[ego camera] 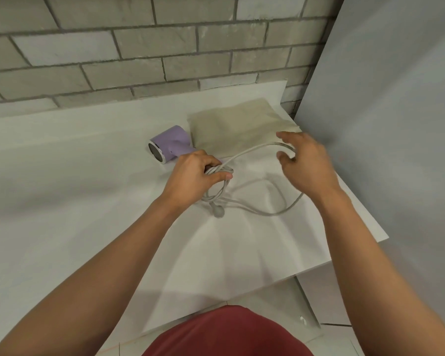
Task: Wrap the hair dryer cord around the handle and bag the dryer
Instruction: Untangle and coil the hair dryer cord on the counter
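Note:
A lilac hair dryer (170, 144) lies on the white counter with its barrel end facing left. My left hand (195, 176) grips its handle, which is hidden under my fingers, together with a few turns of the grey cord (252, 149). The cord runs right from there to my right hand (306, 160), whose fingers are loosely curled around it. From that hand the cord loops back over the counter to the grey plug (219, 211), which lies just below my left hand. A flat beige bag (239, 127) rests behind the hands, next to the dryer.
The white counter (62, 176) is covered with a creased white sheet and ends at a front edge near my body. A grey brick wall (139, 47) runs along the back. A plain grey panel (396, 124) stands close on the right.

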Action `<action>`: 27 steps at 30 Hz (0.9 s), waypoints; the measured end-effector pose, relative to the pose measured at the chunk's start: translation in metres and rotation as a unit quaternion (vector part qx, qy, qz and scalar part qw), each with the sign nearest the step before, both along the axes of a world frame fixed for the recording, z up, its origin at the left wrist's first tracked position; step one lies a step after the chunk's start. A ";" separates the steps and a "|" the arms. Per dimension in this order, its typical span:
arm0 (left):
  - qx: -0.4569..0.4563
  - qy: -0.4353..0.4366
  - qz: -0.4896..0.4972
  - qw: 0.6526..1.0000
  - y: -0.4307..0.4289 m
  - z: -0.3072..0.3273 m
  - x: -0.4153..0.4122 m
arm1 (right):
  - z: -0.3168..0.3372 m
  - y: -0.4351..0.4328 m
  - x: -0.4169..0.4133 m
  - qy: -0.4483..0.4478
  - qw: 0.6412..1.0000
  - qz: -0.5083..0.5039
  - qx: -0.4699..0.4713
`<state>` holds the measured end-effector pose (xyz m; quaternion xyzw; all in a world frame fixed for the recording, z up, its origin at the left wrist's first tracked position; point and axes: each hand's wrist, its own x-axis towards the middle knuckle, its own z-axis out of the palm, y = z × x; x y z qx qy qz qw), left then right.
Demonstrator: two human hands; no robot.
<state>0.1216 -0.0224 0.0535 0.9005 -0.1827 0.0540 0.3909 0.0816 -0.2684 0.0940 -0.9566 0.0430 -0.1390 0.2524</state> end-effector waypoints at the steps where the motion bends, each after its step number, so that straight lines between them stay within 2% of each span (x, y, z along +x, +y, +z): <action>1: 0.004 -0.002 0.001 1.000 0.000 0.000 0.000 | -0.005 0.005 -0.001 -0.016 0.999 0.042 -0.011; 4: 0.010 -0.006 0.000 1.000 -0.002 0.002 0.000 | -0.014 0.029 -0.004 -0.037 0.985 0.161 -0.037; 6: 0.016 -0.010 -0.002 1.000 -0.003 0.003 -0.001 | -0.018 0.042 -0.004 -0.039 0.980 0.180 -0.078; 10: 0.023 -0.022 -0.006 0.999 0.000 0.003 -0.003 | -0.020 0.050 -0.001 -0.094 0.977 0.161 -0.102; 14: 0.056 -0.017 -0.033 0.998 0.005 -0.002 -0.008 | -0.011 0.043 0.004 -0.140 0.983 0.108 -0.039; 17: 0.042 -0.012 -0.031 0.999 0.004 -0.002 -0.011 | -0.004 0.032 0.008 -0.165 0.984 0.062 0.006; 21: 0.004 -0.001 -0.003 1.000 0.001 0.002 -0.010 | -0.005 0.030 0.004 -0.155 0.987 0.035 0.015; 24: -0.026 0.016 0.007 1.000 0.001 0.004 -0.009 | -0.003 0.031 -0.001 -0.098 0.993 0.037 -0.048; 27: -0.037 0.028 0.011 0.999 0.000 0.006 -0.011 | -0.005 0.041 -0.010 -0.090 0.977 0.151 -0.122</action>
